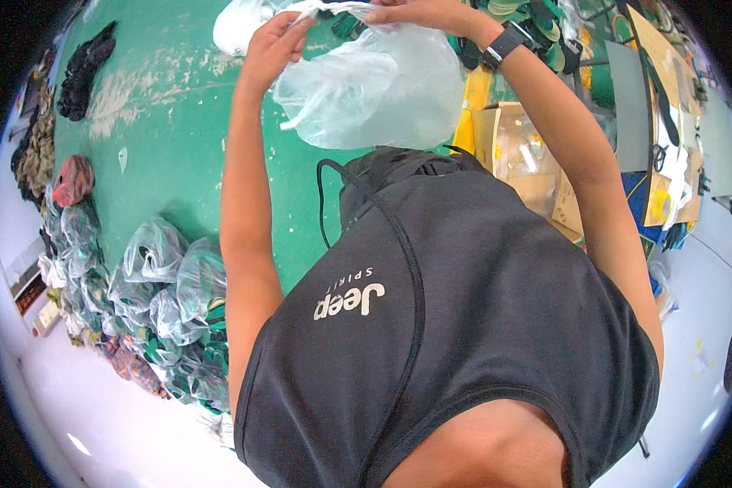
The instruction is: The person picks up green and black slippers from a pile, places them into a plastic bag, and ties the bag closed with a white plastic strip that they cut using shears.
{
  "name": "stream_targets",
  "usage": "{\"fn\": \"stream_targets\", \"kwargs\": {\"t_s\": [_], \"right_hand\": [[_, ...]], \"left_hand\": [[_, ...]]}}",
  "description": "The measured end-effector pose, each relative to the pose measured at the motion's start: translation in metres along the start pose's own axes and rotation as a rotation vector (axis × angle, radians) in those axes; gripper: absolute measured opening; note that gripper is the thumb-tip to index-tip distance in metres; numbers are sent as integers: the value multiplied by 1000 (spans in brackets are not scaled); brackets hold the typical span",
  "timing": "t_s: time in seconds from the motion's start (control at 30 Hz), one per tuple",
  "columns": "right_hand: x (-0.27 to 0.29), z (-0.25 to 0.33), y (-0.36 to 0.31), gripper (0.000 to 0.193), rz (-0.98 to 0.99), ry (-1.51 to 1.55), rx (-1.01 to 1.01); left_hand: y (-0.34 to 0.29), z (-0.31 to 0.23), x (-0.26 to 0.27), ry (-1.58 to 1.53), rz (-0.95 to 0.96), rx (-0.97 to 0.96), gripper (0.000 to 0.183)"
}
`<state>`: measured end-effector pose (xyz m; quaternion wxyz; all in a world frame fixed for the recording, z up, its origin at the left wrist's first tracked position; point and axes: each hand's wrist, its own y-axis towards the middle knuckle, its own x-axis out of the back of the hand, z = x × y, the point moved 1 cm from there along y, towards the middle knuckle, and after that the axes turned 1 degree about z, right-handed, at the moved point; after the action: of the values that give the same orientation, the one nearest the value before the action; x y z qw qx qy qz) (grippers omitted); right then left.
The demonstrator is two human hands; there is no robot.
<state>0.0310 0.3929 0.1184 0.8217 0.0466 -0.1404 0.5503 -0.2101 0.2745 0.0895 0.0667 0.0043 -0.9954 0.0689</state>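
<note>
Both arms reach out toward the far edge of the view. A clear plastic bag [382,89] hangs between my hands, puffed out with air and crumpled on its left side. My left hand [278,47] pinches the bag's gathered top edge on one side. On the other side my right hand [435,15], with a dark watch [508,42] at the wrist, grips the same edge between thumb and fingers. The picture's rim cuts off part of the right hand and of the bag's top. Something white [240,26] shows just beyond my left hand; its kind is unclear.
Filled clear bags [159,252] are piled at the left on the worn green floor [163,138]. A black heap [87,71] lies farther off. An open cardboard box [529,159] stands to the right, near green-and-dark goods [537,24] and a brown board [659,98].
</note>
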Motion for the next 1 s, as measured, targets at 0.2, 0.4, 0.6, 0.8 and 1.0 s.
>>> {"fn": "stream_targets", "kwargs": {"t_s": [0.2, 0.4, 0.6, 0.8, 1.0], "right_hand": [[-7, 31, 8, 29, -33, -59, -131], [-35, 43, -16, 25, 15, -132, 10], [-72, 39, -18, 27, 51, -154, 312], [-47, 7, 24, 23, -853, -913, 480], [-21, -47, 65, 10, -665, -788, 206]], "left_hand": [[20, -24, 0, 478, -40, -146, 19], [28, 6, 64, 757, -491, -373, 17], [21, -12, 20, -56, -515, -325, 45], [15, -36, -5, -292, -505, -295, 51], [20, -19, 12, -124, -367, -393, 36]]}}
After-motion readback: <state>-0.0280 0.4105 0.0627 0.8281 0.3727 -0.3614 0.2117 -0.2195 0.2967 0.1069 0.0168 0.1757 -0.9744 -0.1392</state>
